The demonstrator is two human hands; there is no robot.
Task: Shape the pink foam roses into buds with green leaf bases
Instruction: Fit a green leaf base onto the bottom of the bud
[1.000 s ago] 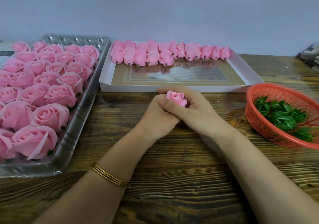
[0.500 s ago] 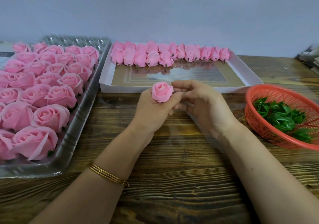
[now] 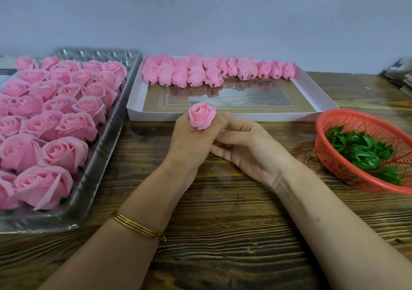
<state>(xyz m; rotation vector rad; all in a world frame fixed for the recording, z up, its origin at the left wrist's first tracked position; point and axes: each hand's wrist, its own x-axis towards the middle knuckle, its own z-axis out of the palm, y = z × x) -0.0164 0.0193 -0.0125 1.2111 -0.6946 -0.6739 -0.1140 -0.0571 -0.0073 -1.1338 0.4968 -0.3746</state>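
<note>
My left hand [image 3: 191, 142] holds a pink foam rose bud [image 3: 201, 115] upright above its curled fingers, at the table's middle. Beside it on the right, my right hand [image 3: 249, 149] rests with loosely bent fingers touching the left hand; I see nothing in it. A clear plastic tray [image 3: 93, 178] on the left carries several open pink roses [image 3: 60, 153]. At the back, a white box [image 3: 316, 93] holds a row of shaped pink buds [image 3: 214, 71]. Green leaf bases [image 3: 361, 149] lie in an orange basket [image 3: 330, 155] at the right.
Everything stands on a dark wooden table [image 3: 234, 234] against a pale wall. A stack of flat things [image 3: 399, 75] sits at the far right edge. Gold bangles [image 3: 138, 227] circle my left wrist.
The two hands were clasped around the bud a second ago. They have parted: the left hand has lifted the bud up and left, and the right hand has let go.
</note>
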